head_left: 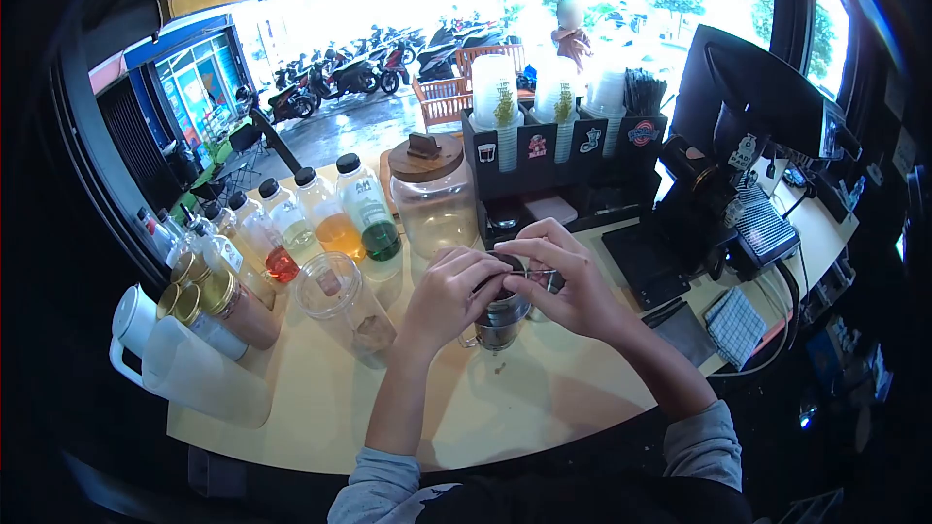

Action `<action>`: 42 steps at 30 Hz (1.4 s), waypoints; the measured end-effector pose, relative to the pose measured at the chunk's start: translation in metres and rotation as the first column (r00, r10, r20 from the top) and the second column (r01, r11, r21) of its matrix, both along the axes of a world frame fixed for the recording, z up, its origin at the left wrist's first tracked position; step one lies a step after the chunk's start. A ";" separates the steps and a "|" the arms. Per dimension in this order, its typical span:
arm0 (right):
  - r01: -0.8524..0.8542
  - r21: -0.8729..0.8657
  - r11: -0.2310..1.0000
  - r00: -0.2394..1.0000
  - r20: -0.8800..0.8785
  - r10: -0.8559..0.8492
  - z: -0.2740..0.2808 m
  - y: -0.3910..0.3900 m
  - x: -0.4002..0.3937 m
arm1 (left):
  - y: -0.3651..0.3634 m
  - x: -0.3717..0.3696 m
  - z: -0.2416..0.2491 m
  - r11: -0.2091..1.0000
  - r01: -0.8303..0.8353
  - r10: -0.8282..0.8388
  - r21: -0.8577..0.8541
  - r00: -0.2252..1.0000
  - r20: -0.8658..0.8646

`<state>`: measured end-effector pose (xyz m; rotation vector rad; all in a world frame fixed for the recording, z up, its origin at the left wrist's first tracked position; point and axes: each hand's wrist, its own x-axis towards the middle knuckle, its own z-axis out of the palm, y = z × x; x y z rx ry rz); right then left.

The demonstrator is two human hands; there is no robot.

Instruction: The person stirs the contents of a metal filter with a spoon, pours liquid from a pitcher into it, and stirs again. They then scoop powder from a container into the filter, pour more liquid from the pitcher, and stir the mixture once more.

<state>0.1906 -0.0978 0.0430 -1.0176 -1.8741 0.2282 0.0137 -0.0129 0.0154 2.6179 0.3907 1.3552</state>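
Note:
A see-through mug-like vessel (499, 332) with a shiny metallic part stands on the counter in front of me. Its handle shows on the left, and something dark fills its top. My left hand (449, 293) is closed at the near left of the rim, with fingertips pressed together over the top. My right hand (568, 281) pinches from the other side, thumb and fingers meeting the left fingertips above the opening. What they pinch is too small and covered to make out. A few dark crumbs (499, 367) lie just below the vessel. Left of it leans a tall clear container (335, 301).
A large glass jar (437, 204) with a wooden lid stands behind my hands. Several syrup bottles (340, 233), canisters (243, 311) and a plastic pitcher (209, 369) line the left. On the right are a cup holder (553, 160), a coffee machine (699, 194) and a folded cloth (735, 328).

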 end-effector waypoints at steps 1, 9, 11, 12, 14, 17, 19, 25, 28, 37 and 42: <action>0.001 0.005 1.000 1.000 0.001 -0.001 0.000 -0.002 0.003 | 0.000 0.002 0.000 1.000 0.001 -0.001 0.005 1.000 0.001; 0.412 0.003 0.911 0.897 0.175 -0.406 -0.112 0.025 0.109 | 0.000 0.005 -0.002 0.998 -0.005 0.017 -0.066 0.982 0.190; 0.413 -0.351 0.840 0.908 0.223 -0.354 -0.131 0.022 0.119 | 0.000 0.004 0.000 0.997 -0.016 0.030 -0.071 0.978 0.206; 0.412 -0.351 0.841 0.909 0.220 -0.354 -0.132 0.019 0.115 | 0.000 0.003 0.000 0.996 -0.029 0.046 -0.079 0.974 0.224; 0.379 -0.468 0.798 0.922 0.121 -0.367 -0.131 0.012 0.106 | 0.000 0.001 0.003 0.995 -0.049 0.066 -0.084 0.974 0.217; 0.159 -0.512 0.844 0.950 -0.154 -0.272 -0.154 0.016 0.109 | 0.004 0.000 0.002 0.992 -0.084 0.102 -0.090 0.971 0.216; 0.049 -0.536 0.843 0.927 -0.290 -0.238 -0.158 0.015 0.108 | 0.006 0.000 0.000 0.990 -0.101 0.119 -0.094 0.969 0.216; -0.009 -0.464 0.886 0.870 -0.441 -0.222 -0.160 0.023 0.111 | 0.007 -0.003 0.002 0.989 -0.143 0.149 -0.042 0.941 0.304; -0.012 -0.413 0.910 0.817 -0.529 -0.230 -0.136 0.023 0.113 | 0.010 -0.003 -0.001 0.987 -0.154 0.163 -0.054 0.921 0.354; -0.084 -0.295 0.952 0.796 -0.594 -0.114 -0.036 0.025 0.094 | 0.013 -0.005 -0.002 0.965 -0.208 0.259 -0.162 0.862 0.436; -0.105 -0.309 0.945 0.829 -0.553 -0.089 0.000 0.027 0.071 | 0.015 -0.007 -0.002 0.961 -0.204 0.269 -0.185 0.842 0.468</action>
